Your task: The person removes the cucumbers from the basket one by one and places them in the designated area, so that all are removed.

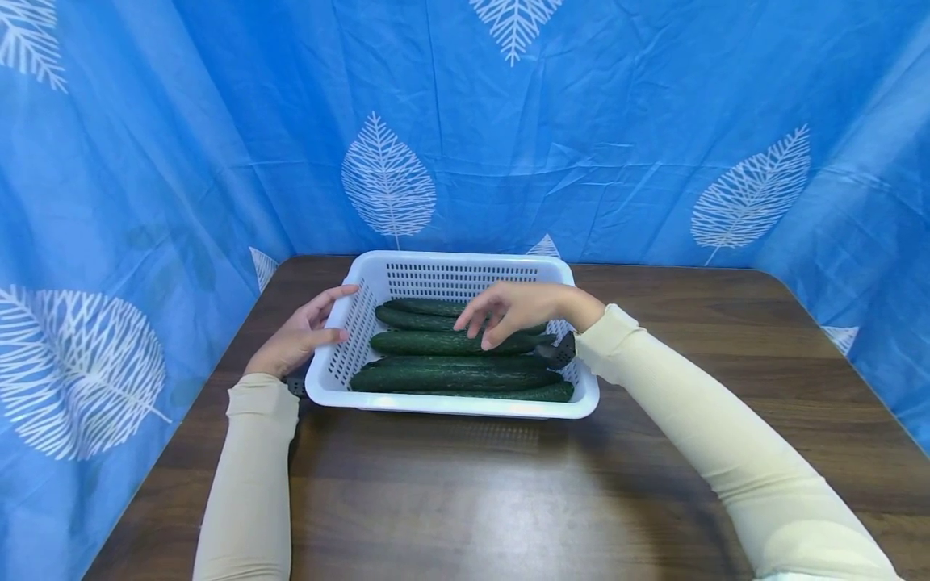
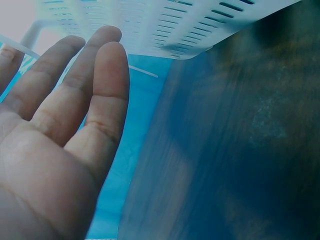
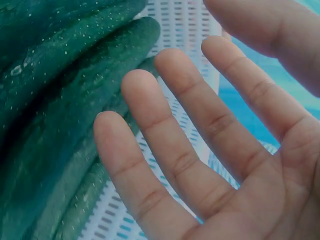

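Note:
A white perforated plastic basket (image 1: 465, 401) stands on the table with several long dark green cucumbers (image 1: 436, 378) lying side by side in it. My left hand (image 1: 298, 335) rests at its left end, thumb and index finger laid over the rim. In the left wrist view the other fingers (image 2: 111, 105) extend fairly straight outside the slotted wall. Above the cucumbers hovers my right hand (image 1: 508, 313), fingers relaxed and pointing left, holding nothing. The right wrist view shows its spread fingers (image 3: 175, 160) beside the bumpy cucumbers (image 3: 65, 115).
The dark wooden table (image 1: 465, 500) extends in front of the basket and to both sides. A blue curtain with white leaf prints (image 1: 596, 145) hangs close behind the basket and along the left and right sides. A small black wrist device (image 1: 558, 353) overlaps the basket's right end.

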{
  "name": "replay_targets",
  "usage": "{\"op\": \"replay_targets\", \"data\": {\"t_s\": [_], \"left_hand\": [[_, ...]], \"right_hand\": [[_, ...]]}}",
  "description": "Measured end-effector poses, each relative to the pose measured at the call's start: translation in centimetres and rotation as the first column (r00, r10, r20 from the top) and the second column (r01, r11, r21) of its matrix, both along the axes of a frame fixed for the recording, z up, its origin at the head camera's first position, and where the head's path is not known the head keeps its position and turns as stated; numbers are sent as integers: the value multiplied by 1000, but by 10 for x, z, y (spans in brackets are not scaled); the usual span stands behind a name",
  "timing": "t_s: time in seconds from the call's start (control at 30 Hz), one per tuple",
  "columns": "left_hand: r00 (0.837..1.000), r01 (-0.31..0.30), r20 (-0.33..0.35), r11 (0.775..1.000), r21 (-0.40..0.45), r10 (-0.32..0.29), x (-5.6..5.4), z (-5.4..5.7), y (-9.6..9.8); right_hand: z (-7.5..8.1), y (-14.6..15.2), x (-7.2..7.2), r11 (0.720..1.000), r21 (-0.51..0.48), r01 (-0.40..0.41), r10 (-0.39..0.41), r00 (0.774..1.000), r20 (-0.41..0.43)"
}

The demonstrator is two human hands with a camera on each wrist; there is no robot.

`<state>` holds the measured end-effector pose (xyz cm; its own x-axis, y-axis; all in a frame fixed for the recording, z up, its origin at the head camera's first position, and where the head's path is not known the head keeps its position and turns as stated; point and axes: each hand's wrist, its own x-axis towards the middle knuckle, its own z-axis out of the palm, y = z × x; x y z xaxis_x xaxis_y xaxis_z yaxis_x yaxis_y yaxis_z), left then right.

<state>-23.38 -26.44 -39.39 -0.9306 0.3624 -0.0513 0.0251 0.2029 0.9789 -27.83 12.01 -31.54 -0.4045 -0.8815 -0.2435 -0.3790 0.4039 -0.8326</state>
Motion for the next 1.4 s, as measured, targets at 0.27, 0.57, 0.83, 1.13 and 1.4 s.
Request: {"op": "replay_targets", "data": {"t_s": [0.27, 0.57, 0.83, 1.13, 1.4], "left_hand": [[1000, 17, -6, 999, 33, -17, -2, -2, 0], [1000, 12, -3, 1000, 29, -12, -3, -4, 2], [1000, 3, -3, 999, 34, -3, -3, -5, 1], [1000, -4, -5, 1000, 28, 4, -2, -5, 0], [1000, -1, -1, 1000, 27, 1, -2, -3, -1]], "right_hand": [[-13, -16, -4, 998, 53, -18, 15, 998, 57], [-18, -25, -5, 995, 92, -43, 33, 994, 103], [-27, -30, -6, 985, 157, -66, 47, 992, 119], [-31, -38, -4, 975, 203, -91, 71, 992, 105], [-33, -43, -3, 961, 237, -144, 137, 990, 46]]}}
